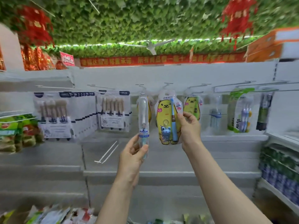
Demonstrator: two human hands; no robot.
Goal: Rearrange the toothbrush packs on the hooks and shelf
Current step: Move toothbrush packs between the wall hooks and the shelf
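My left hand [131, 157] pinches the bottom end of the slim clear pack [143, 120], thumb in front and fingers curled behind. It stands upright, long axis vertical, brush head up toward a hook [140, 85]. Whether it is threaded on, I cannot tell. It looks feather-light, a stiff, slick plastic shell, so I judge a low grip lets the top swing. I'd keep the pinch firm.

My right hand [189, 128] grips the right edge of the yellow bear pack [168, 117], fingertips wrapped onto its face. That one is a wide, flat, bendy card, also upright, with its blue brush pointing up. It is best held at the edge, just as I have it.
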